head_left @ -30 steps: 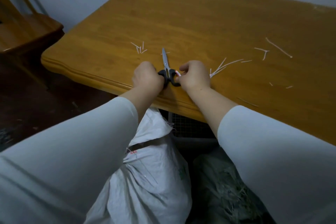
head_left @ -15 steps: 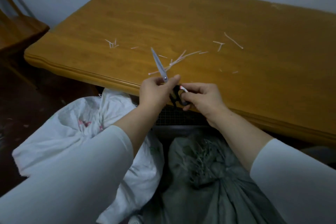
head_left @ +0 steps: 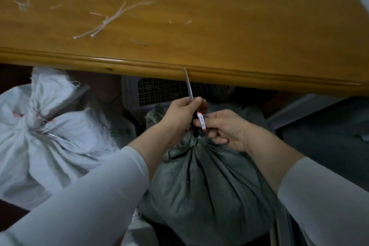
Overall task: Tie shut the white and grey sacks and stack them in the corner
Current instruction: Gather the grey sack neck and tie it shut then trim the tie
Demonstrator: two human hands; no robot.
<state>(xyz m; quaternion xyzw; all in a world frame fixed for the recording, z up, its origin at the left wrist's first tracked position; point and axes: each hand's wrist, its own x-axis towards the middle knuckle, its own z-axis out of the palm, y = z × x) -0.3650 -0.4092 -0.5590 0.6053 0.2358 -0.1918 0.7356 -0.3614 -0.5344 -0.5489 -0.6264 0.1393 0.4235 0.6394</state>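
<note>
A grey sack (head_left: 207, 181) stands below the table edge, its neck gathered into a bunch right under my hands. To the left lies a white sack (head_left: 46, 142) with its neck cinched by a cord. My left hand (head_left: 180, 113) pinches a pair of scissors (head_left: 188, 86) near the pivot, blades closed and pointing up toward the table edge. My right hand (head_left: 223, 128) grips the black handles, with a white and red strip across its index finger. Most of the handles are hidden between my hands.
A wooden table (head_left: 199, 60) fills the upper half, strewn with several cut white cord scraps (head_left: 111, 20). Under it sits a grey mesh crate (head_left: 159, 91). Dark floor (head_left: 323, 142) lies to the right of the grey sack.
Both hands have lifted the scissors off the table and drawn them back and down to above the grey sack's neck. My view has tilted down.
</note>
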